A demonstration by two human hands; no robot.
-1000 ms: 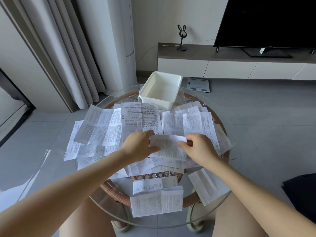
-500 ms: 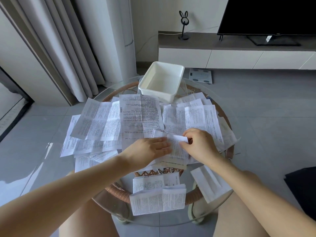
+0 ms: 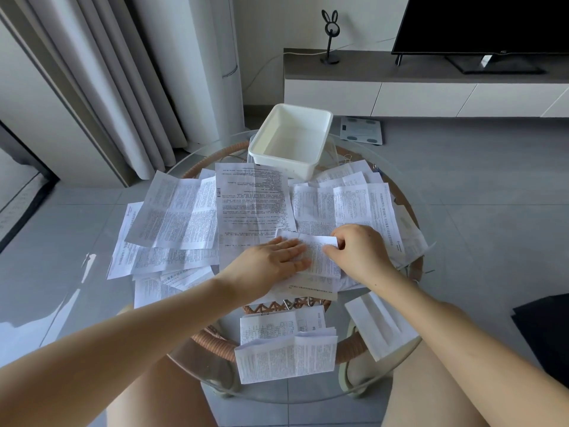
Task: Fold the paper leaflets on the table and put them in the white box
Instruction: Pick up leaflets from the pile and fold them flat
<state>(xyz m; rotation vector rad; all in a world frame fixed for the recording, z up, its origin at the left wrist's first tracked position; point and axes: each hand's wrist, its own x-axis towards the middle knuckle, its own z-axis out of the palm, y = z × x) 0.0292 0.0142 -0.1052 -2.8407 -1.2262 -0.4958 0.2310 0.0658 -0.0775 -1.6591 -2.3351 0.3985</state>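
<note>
On a round glass table (image 3: pixel 197 155) strewn with leaflets, the left hand (image 3: pixel 271 261) presses flat on a leaflet (image 3: pixel 317 257) while the right hand (image 3: pixel 358 251) pinches its folded edge. The white box (image 3: pixel 291 158) sits empty behind. Loose sheets underneath could slide, skewing the crease.

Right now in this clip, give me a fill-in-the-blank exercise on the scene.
1. The left hand lies ___ on the leaflet.
2. The right hand pinches that leaflet's ___ edge.
3. Inside, the white box is ___.
Missing words: flat; right; empty.
</note>
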